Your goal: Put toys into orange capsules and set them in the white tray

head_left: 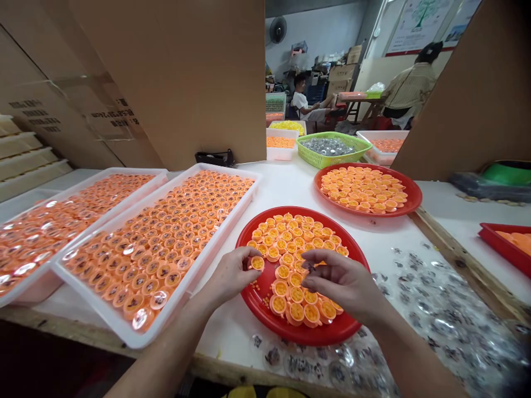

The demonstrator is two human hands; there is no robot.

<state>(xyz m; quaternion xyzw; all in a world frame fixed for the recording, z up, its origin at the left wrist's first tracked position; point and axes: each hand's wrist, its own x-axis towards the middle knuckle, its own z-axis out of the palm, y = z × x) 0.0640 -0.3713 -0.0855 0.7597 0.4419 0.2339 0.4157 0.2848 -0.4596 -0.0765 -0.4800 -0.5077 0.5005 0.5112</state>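
Observation:
My left hand [230, 273] pinches a small orange cup [257, 264] filled with yellow beads, above the left side of a red round tray [254, 303]. Many similar orange cups [296, 296] fill most of that tray, and a few loose yellow beads [265, 301] lie on its bare part. Over the cups, my right hand [346, 282] has thumb and fingers closed round a small clear piece with a dark print [309, 267], partly hidden by the fingers. Clear discs with dark prints [435, 309] are spread on the white table, right of and in front of the tray.
Left stand two white trays [188, 279] of orange cups with printed discs on top. Another red tray [416, 202] of cups sits behind right, near a green basket [319, 160]. Cardboard panels [207, 72] border the table. Two people [309, 105] sit in the background.

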